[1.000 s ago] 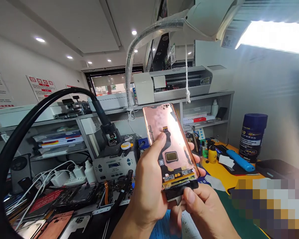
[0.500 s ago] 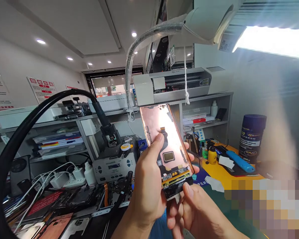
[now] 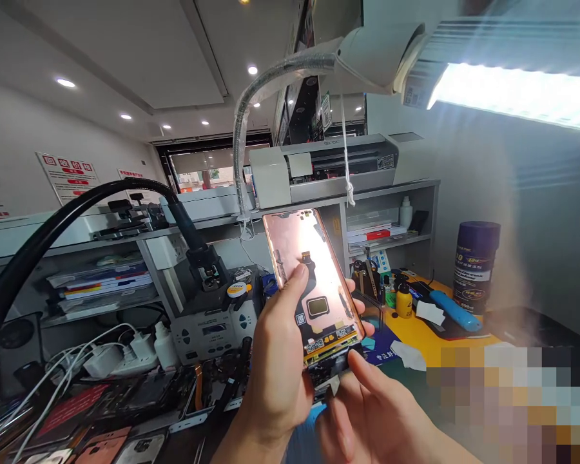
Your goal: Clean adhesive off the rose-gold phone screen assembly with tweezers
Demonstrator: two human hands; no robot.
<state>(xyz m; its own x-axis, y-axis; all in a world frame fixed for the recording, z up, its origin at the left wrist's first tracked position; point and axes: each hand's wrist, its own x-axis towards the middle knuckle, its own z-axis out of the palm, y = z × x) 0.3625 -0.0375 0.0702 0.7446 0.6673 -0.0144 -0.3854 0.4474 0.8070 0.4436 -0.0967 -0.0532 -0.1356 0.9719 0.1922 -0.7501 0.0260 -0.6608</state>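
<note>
My left hand (image 3: 276, 351) is wrapped round a phone screen (image 3: 327, 274), held upright and tilted, its shiny copper-coloured back facing me. The thumb lies on that back beside a black flex cable (image 3: 310, 277); fingertips show at the far edge. Across the screen's lower end runs a black flap (image 3: 332, 365) with a thin gold strip above it. My right hand (image 3: 384, 403) pinches this flap at its right corner, thumb on top and fingers beneath. A small pale piece (image 3: 335, 385) shows by the fingertips; what it is I cannot tell.
At left, a black hose (image 3: 84, 200) arches over phone parts (image 3: 101, 444) and a grey control unit (image 3: 212, 332). A bright lamp (image 3: 512, 90) hangs upper right. Rightward stand a yellow bottle (image 3: 404, 301), a blue tool (image 3: 457, 310) and a dark can (image 3: 476, 267).
The view has shifted slightly, so the surroundings sit further left. My right thumb has eased a little at the flap, and its fingers have spread lower. The left hand's hold is the same.
</note>
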